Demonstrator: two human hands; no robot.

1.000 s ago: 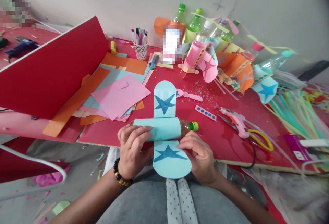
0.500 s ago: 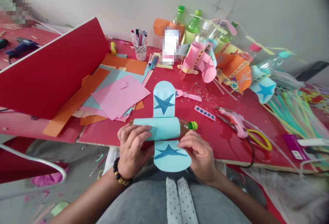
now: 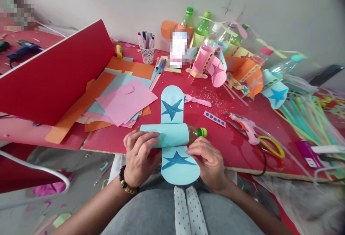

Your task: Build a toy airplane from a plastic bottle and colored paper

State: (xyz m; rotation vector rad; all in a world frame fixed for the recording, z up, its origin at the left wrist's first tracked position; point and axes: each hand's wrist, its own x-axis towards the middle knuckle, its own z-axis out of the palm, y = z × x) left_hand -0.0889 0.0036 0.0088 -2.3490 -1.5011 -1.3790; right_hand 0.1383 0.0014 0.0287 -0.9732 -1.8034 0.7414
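Observation:
A plastic bottle [image 3: 192,133] with a green cap lies on its side near the table's front edge, wrapped in light blue paper [image 3: 172,134]. My left hand [image 3: 141,152] is closed round the wrapped bottle's left end, fingers over the top. A rounded blue paper wing [image 3: 172,98] with a dark blue star extends from the far side. On the near side, a matching paper wing [image 3: 178,172] hangs over the edge toward my lap. My right hand [image 3: 211,163] pinches this near wing by its right edge, beside the bottle; the thumb is partly hidden.
A pink glue gun [image 3: 249,129] and yellow-handled scissors [image 3: 272,147] lie to the right. Coloured paper sheets [image 3: 126,100] and a red board [image 3: 61,73] are at left. Behind stand a pen cup [image 3: 147,53] and several decorated bottles [image 3: 206,57]. A dotted strip [image 3: 215,118] lies nearby.
The near wing's rounded end has tipped slightly downward toward my lap and looks flatter. Both hands keep their hold in nearly the same place.

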